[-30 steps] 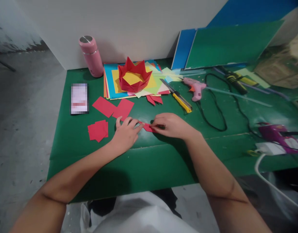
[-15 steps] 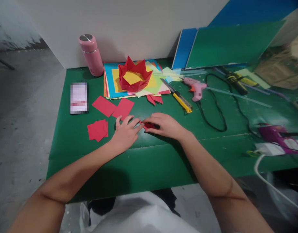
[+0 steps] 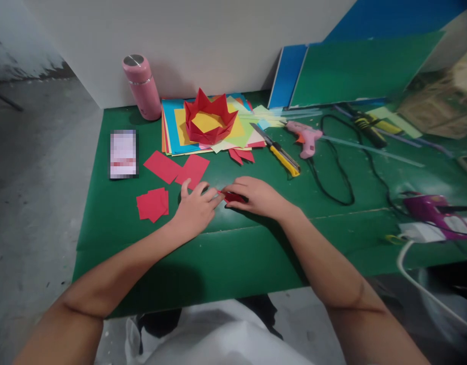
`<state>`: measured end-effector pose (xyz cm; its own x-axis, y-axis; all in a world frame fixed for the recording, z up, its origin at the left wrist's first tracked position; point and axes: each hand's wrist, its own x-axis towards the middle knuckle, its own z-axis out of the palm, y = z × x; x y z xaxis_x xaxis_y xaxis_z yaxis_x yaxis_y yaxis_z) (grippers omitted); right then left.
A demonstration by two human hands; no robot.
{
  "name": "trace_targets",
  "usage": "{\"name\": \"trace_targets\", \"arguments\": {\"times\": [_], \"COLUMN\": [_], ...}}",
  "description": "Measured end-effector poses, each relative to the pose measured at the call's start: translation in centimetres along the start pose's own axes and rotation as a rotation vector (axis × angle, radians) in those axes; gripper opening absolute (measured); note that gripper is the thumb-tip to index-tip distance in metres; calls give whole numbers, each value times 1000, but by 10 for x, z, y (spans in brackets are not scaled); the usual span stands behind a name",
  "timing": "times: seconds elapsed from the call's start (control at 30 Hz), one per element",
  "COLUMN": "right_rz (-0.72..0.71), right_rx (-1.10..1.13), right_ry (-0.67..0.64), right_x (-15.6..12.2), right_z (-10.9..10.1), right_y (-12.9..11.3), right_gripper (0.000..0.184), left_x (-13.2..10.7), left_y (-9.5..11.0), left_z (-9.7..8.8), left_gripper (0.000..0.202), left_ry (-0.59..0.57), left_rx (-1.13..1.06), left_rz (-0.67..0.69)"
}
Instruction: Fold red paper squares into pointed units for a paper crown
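Observation:
My right hand [image 3: 258,197] is closed on a small folded piece of red paper [image 3: 235,197], its thumb and fingers on either side. Most of that paper is hidden under the fingers. At its left tip, my left hand [image 3: 195,208] grips the same piece with its index finger, the thumb being out of sight; the other fingers are bent and spread. Just beyond the left hand are two red paper rectangles [image 3: 193,170]. A few small red paper squares [image 3: 153,204] lie overlapped to its left.
A red folded paper ring [image 3: 210,132] sits on coloured sheets [image 3: 172,129] at the back. A yellow utility knife [image 3: 282,158] and pink glue gun [image 3: 305,136] with a looping cord lie right. A pink bottle [image 3: 144,91] stands behind a phone [image 3: 123,154].
Both hands stay almost in the same place on the folded red paper. The view has shifted very slightly; nothing else has visibly moved.

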<state>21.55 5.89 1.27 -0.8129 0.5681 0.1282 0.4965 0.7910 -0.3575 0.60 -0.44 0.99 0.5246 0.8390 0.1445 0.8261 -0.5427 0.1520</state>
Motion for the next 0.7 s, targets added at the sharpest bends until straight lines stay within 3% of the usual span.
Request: {"name": "trace_targets", "arguments": {"times": [0.13, 0.33, 0.7], "right_rz": [-23, -94, -102], "right_rx": [-28, -71, -24], "right_ry": [25, 87, 142], "right_x": [1, 0, -2], "right_z": [1, 2, 3], "right_y": [1, 8, 17], "right_gripper": [38, 27, 28], "left_x": [0, -1, -1], "left_y": [1, 2, -15], "left_z": [0, 3, 3], "left_gripper": [39, 37, 28], "left_ry": [19, 33, 133], "left_rx": [16, -9, -201], "left_rz": [14, 27, -8]}}
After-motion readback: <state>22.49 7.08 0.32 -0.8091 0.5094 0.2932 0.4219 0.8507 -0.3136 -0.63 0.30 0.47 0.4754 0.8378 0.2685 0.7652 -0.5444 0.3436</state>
